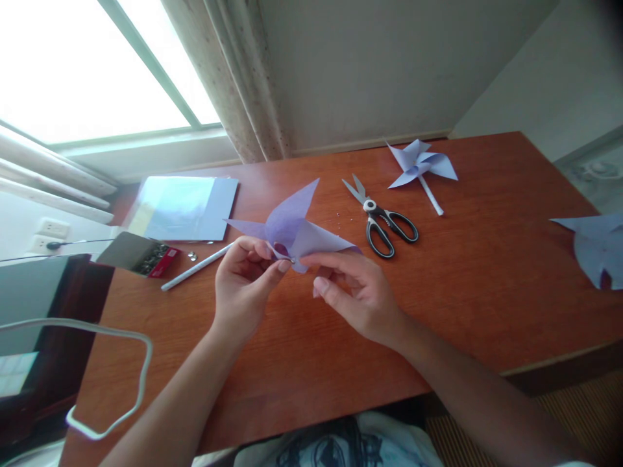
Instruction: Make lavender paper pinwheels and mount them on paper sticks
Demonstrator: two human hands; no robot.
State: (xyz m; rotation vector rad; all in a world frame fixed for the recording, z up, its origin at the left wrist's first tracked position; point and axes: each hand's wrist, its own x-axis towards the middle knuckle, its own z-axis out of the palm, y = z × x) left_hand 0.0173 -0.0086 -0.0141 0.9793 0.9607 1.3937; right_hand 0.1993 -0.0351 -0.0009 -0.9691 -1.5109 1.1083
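A purple paper pinwheel (292,220) with folded, pointed blades is held up over the middle of the desk. My left hand (246,279) pinches its near part between thumb and forefinger. On the other side, my right hand (357,292) reaches in with the forefinger against the paper near the centre, thumb apart and the other fingers curled. Something small and shiny shows near the left thumb tip, too small to name. A rolled white paper stick (195,267) lies on the desk just left of my left hand.
Black-handled scissors (384,220) lie open beyond my right hand, near tiny loose bits. A finished pinwheel (418,162) on a stick rests at the back right. More cut paper (596,246) sits far right. At left are a box of small metal pieces (146,256), a paper pack (187,207) and a white cable (146,350).
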